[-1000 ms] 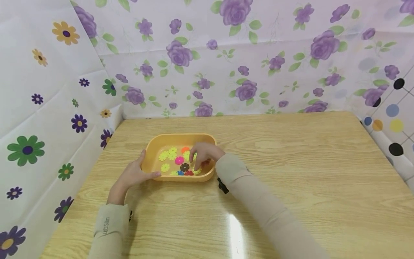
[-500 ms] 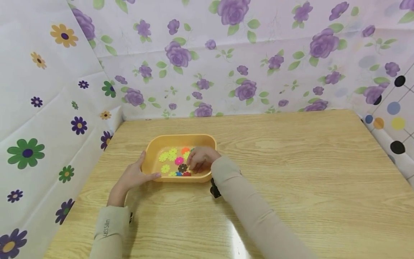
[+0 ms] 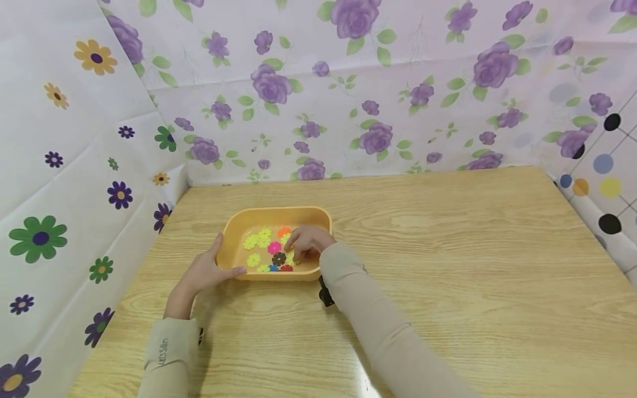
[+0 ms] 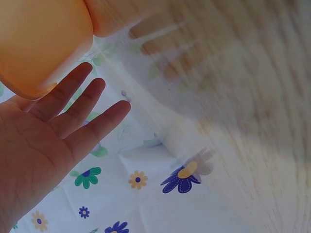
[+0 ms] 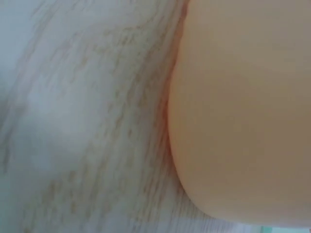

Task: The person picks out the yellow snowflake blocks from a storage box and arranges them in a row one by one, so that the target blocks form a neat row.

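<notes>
An orange-yellow plastic tub (image 3: 234, 243) sits on the table, with flower-shaped plastic discs on its floor. My left hand (image 3: 201, 269) braces its near left corner. The thumb lies on the near rim, and straight, spread fingers (image 4: 95, 133) show beside the tub's outer wall (image 4: 43, 43) in the left wrist view. My right hand (image 3: 307, 241) reaches down inside at the right, fingers bent and apart, their tips by a yellow disc (image 3: 291, 260). It covers part of the discs. Near it lie a dark brown disc (image 3: 278, 258), a pink disc (image 3: 274, 247) and a red disc (image 3: 286, 268).
More yellow discs (image 3: 264, 237) lie left of the right hand, with an orange disc (image 3: 284, 232) toward the back. The wood-grain table (image 3: 448, 249) meets a flower-printed sheet (image 3: 348, 110) behind. A black wrist device (image 3: 325, 293) hangs under the right sleeve.
My right hand has shifted slightly left within the tub, its fingers bunching and then spreading again. The dark brown disc has slid slightly left. My left hand keeps its place at the corner.
</notes>
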Action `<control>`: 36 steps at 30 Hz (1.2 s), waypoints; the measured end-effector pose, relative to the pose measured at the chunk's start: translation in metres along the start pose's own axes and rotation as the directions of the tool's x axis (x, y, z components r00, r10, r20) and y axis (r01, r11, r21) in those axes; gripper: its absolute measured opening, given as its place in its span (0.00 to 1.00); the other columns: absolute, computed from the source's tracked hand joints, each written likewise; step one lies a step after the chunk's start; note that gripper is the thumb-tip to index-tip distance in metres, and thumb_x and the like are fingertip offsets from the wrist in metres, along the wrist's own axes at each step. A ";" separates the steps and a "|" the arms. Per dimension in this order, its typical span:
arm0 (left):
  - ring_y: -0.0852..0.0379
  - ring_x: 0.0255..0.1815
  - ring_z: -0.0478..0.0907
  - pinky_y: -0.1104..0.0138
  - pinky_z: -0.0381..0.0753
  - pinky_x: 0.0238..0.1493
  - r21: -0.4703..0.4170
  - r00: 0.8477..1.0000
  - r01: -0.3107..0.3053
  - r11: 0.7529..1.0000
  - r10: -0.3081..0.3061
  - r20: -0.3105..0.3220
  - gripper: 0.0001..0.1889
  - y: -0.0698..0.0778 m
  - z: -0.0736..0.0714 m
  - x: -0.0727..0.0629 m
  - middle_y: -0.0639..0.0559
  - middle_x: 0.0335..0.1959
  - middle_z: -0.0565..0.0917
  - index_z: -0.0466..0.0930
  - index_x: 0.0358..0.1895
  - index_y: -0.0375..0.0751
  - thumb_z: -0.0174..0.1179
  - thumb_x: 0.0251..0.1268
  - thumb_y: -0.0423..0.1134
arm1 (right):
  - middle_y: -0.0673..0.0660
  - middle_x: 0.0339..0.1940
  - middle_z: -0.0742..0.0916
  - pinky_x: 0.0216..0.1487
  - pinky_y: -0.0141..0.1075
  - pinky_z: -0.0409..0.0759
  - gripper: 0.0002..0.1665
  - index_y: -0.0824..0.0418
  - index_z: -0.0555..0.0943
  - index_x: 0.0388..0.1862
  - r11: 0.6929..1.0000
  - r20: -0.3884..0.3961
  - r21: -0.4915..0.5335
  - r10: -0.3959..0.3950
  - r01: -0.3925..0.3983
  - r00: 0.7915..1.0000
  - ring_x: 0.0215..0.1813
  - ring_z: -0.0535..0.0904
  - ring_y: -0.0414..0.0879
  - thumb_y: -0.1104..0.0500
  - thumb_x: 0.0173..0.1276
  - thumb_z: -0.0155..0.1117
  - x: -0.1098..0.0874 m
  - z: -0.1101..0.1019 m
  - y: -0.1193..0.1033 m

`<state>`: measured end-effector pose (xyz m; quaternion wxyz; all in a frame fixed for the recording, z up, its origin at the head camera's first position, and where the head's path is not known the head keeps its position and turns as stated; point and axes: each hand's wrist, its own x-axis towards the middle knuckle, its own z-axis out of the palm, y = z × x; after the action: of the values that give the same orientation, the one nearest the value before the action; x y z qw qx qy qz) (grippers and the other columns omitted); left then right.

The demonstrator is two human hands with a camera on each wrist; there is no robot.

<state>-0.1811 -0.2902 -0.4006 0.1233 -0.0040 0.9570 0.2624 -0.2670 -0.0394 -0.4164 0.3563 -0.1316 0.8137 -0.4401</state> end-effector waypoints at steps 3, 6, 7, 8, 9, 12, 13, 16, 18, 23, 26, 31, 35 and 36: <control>0.30 0.64 0.54 0.43 0.57 0.60 0.003 1.000 -0.007 1.000 0.007 -0.007 0.60 0.000 0.000 0.000 0.25 0.67 0.49 0.31 0.70 0.33 0.63 0.48 0.62 | 0.57 0.56 0.77 0.20 0.29 0.69 0.24 0.63 0.84 0.43 0.999 -0.058 -0.046 -0.014 0.012 0.998 0.19 0.66 0.40 0.78 0.45 0.65 -0.001 0.002 0.000; 0.30 0.64 0.54 0.42 0.57 0.60 0.001 1.000 -0.012 1.000 0.012 -0.010 0.60 0.001 -0.001 0.000 0.24 0.67 0.49 0.31 0.70 0.33 0.63 0.48 0.62 | 0.56 0.56 0.77 0.19 0.29 0.66 0.24 0.60 0.85 0.40 0.997 -0.104 -0.078 -0.014 0.006 0.994 0.19 0.63 0.41 0.78 0.43 0.67 -0.001 0.003 0.001; 0.30 0.64 0.54 0.43 0.57 0.60 0.002 1.000 -0.015 1.000 0.015 -0.011 0.60 0.001 -0.001 0.000 0.24 0.67 0.49 0.31 0.70 0.33 0.63 0.48 0.62 | 0.56 0.57 0.77 0.19 0.29 0.66 0.23 0.59 0.85 0.40 0.996 -0.114 -0.090 -0.013 0.002 0.993 0.20 0.63 0.41 0.78 0.44 0.68 -0.001 0.004 0.001; 0.30 0.64 0.53 0.42 0.56 0.60 0.002 1.000 -0.015 1.000 0.015 -0.010 0.60 0.001 -0.001 0.000 0.24 0.67 0.49 0.31 0.70 0.33 0.63 0.48 0.62 | 0.56 0.56 0.77 0.19 0.30 0.67 0.23 0.59 0.86 0.39 0.995 -0.123 -0.099 -0.012 -0.001 0.992 0.21 0.63 0.41 0.77 0.44 0.68 -0.001 0.004 0.001; 0.30 0.64 0.53 0.42 0.56 0.60 0.000 1.000 -0.015 1.000 0.015 -0.009 0.60 0.001 -0.001 0.000 0.24 0.67 0.49 0.31 0.70 0.33 0.63 0.48 0.62 | 0.55 0.55 0.78 0.20 0.30 0.68 0.21 0.59 0.86 0.38 0.994 -0.128 -0.112 -0.013 -0.002 0.992 0.23 0.64 0.42 0.77 0.44 0.69 -0.001 0.005 0.001; 0.30 0.65 0.52 0.43 0.56 0.60 -0.003 1.000 -0.016 1.000 0.016 -0.007 0.60 0.001 -0.001 0.000 0.25 0.67 0.49 0.31 0.70 0.33 0.63 0.48 0.62 | 0.55 0.51 0.79 0.22 0.30 0.71 0.18 0.60 0.86 0.35 0.989 -0.132 -0.148 -0.034 0.014 0.991 0.29 0.67 0.42 0.75 0.44 0.70 -0.001 0.006 0.002; 0.30 0.65 0.52 0.43 0.55 0.60 -0.006 1.000 -0.015 1.000 0.015 -0.008 0.60 0.001 -0.001 0.000 0.25 0.67 0.49 0.31 0.70 0.33 0.63 0.48 0.62 | 0.54 0.49 0.80 0.23 0.29 0.72 0.17 0.60 0.86 0.34 0.986 -0.132 -0.166 -0.044 0.022 0.990 0.31 0.68 0.42 0.75 0.44 0.70 -0.001 0.006 0.002; 0.30 0.65 0.52 0.42 0.55 0.60 -0.012 1.000 -0.014 1.000 0.014 -0.006 0.60 0.002 -0.001 -0.001 0.24 0.67 0.48 0.31 0.70 0.33 0.63 0.48 0.61 | 0.53 0.42 0.81 0.25 0.29 0.72 0.15 0.62 0.85 0.33 0.977 -0.121 -0.208 -0.073 0.046 0.990 0.33 0.69 0.43 0.73 0.44 0.72 -0.001 0.006 0.002; 0.30 0.65 0.52 0.42 0.55 0.60 -0.012 1.000 -0.009 1.000 0.009 -0.009 0.60 0.003 -0.001 -0.001 0.25 0.67 0.49 0.32 0.70 0.33 0.63 0.48 0.61 | 0.52 0.38 0.81 0.25 0.28 0.71 0.13 0.63 0.84 0.32 0.968 -0.116 -0.243 -0.090 0.060 0.989 0.32 0.69 0.42 0.71 0.45 0.73 0.000 0.006 0.002; 0.30 0.65 0.50 0.42 0.54 0.61 -0.023 1.000 0.003 1.000 -0.003 -0.004 0.60 0.003 0.000 -0.001 0.25 0.67 0.47 0.31 0.71 0.34 0.63 0.48 0.61 | 0.49 0.28 0.79 0.24 0.26 0.69 0.09 0.64 0.83 0.28 0.949 -0.115 -0.303 -0.133 0.093 0.984 0.26 0.70 0.40 0.67 0.46 0.74 0.002 0.006 0.003; 0.29 0.66 0.48 0.41 0.53 0.61 -0.027 1.000 0.011 1.000 -0.011 0.011 0.60 0.001 0.001 -0.001 0.25 0.68 0.46 0.29 0.70 0.36 0.62 0.48 0.62 | 0.48 0.20 0.76 0.20 0.26 0.66 0.07 0.63 0.81 0.21 0.958 -0.099 -0.261 -0.148 0.118 0.984 0.20 0.67 0.38 0.65 0.48 0.73 0.003 0.005 0.005; 0.29 0.66 0.48 0.42 0.52 0.61 -0.037 1.000 0.022 0.999 -0.021 0.020 0.60 0.001 0.002 -0.001 0.26 0.68 0.45 0.28 0.71 0.37 0.62 0.49 0.62 | 0.49 0.12 0.70 0.18 0.28 0.61 0.14 0.60 0.74 0.15 0.975 -0.030 -0.079 -0.210 0.207 0.977 0.15 0.60 0.38 0.64 0.51 0.71 0.001 0.003 0.007; 0.30 0.66 0.48 0.42 0.52 0.61 -0.057 0.999 0.032 0.998 -0.030 0.027 0.60 0.003 0.000 -0.001 0.26 0.68 0.45 0.28 0.71 0.38 0.63 0.49 0.61 | 0.49 0.13 0.69 0.18 0.29 0.60 0.16 0.60 0.71 0.15 0.966 0.005 0.017 -0.257 0.257 0.966 0.15 0.60 0.39 0.65 0.53 0.69 -0.005 -0.002 0.004; 0.30 0.66 0.48 0.42 0.52 0.61 -0.059 0.999 0.033 0.998 -0.031 0.029 0.60 0.003 0.000 -0.001 0.26 0.68 0.45 0.28 0.71 0.38 0.63 0.49 0.61 | 0.49 0.14 0.71 0.19 0.29 0.61 0.15 0.61 0.71 0.16 0.965 0.004 0.020 -0.260 0.260 0.966 0.16 0.63 0.40 0.65 0.54 0.68 -0.008 -0.004 0.002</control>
<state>-0.1799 -0.2876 -0.3987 0.1405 -0.0192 0.9468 0.2890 -0.2636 -0.0314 -0.4133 0.2995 -0.2355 0.7839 -0.4902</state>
